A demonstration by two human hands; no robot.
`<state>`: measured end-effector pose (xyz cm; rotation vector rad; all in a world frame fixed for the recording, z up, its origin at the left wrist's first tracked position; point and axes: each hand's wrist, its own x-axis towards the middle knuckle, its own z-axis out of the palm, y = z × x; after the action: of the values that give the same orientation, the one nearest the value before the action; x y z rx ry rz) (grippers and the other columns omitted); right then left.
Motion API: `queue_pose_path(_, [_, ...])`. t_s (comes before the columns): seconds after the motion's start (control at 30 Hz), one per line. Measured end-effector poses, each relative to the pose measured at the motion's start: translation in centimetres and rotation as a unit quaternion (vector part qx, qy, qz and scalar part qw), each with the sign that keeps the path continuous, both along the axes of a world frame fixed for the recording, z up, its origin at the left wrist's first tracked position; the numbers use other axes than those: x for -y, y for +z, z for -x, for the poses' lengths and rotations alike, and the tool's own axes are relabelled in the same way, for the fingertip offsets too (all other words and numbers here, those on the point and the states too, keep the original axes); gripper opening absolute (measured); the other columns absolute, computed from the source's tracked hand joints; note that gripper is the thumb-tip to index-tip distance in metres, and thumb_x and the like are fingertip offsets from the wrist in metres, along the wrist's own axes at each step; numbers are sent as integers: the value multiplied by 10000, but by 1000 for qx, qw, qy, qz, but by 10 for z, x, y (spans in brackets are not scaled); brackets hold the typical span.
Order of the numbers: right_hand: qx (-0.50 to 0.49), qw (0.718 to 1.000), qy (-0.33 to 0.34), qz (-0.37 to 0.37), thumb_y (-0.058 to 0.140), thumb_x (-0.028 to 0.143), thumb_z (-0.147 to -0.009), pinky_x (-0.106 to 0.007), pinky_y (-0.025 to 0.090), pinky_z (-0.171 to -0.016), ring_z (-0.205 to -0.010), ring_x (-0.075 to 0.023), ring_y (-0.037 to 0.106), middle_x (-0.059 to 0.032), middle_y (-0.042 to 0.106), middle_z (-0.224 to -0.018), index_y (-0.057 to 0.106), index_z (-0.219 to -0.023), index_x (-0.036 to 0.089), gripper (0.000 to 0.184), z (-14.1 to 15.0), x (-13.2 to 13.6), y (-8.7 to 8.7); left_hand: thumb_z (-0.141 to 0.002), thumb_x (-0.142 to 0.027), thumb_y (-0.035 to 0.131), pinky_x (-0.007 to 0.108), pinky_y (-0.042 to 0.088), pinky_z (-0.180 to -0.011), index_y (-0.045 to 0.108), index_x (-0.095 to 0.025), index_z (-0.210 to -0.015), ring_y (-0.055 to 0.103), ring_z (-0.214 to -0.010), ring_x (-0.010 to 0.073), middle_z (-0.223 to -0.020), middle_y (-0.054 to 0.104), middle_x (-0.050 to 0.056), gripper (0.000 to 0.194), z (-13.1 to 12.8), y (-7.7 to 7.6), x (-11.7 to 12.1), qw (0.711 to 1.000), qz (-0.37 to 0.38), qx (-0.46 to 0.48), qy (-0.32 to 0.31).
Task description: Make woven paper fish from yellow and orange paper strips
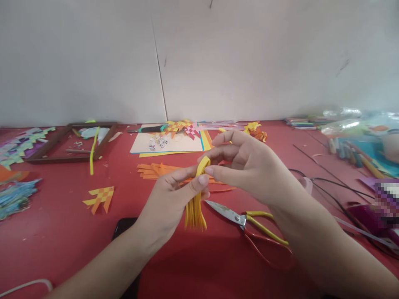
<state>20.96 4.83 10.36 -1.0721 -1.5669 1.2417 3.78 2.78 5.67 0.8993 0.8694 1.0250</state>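
A bundle of yellow paper strips [195, 211] hangs folded over in a loop at its top, the loose ends pointing down. My left hand [174, 195] pinches the bundle below the loop between thumb and fingers. At the loop, the thumb and index finger of my right hand [246, 166] close on the folded strips, while its other fingers are bent above. Below and to the right lie scissors [238, 218] with one yellow and one red handle. Orange paper strips [152, 171] rest on the red table behind my hands.
A woven paper fish [100, 198] lies at left, near a dark phone [124, 224] partly under my left arm. Farther back are a brown frame [46, 159] with scraps, and paper sheets [183, 145] bearing small silvery items. Cables [336, 191] and plastic bags [349, 124] fill the right.
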Motion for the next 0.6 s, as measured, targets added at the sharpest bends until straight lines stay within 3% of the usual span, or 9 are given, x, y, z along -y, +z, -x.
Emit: queue_pose_path(0.6, [-20, 1000, -7, -2, 700, 169, -744, -280, 553, -635, -767, -145, 663, -15, 691, -875, 488, -1076, 202, 394, 8, 3, 0, -770, -342, 764, 212, 513, -670, 767, -282, -1012, 605, -678, 86, -796, 669, -10, 249, -1, 3, 0, 999, 14, 35, -7])
